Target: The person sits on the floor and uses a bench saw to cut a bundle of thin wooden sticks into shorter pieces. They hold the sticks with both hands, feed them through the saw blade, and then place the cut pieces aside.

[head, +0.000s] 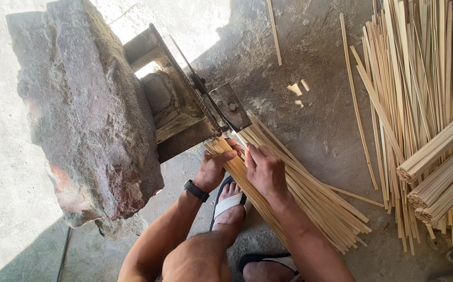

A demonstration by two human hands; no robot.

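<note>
Both hands (239, 169) press bamboo strips (299, 193) — metal cutter (221, 112) and stone block (88, 109) ahead.

packages: none in view | labels: none; signs: none; screens: none

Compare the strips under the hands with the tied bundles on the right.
The held strips lie loose and fanned, gripped by left hand and right hand; the tied bundles are banded, compact and untouched. Held strips meet the metal cutter; bundles lie apart. Both are pale bamboo-like slats.
</note>
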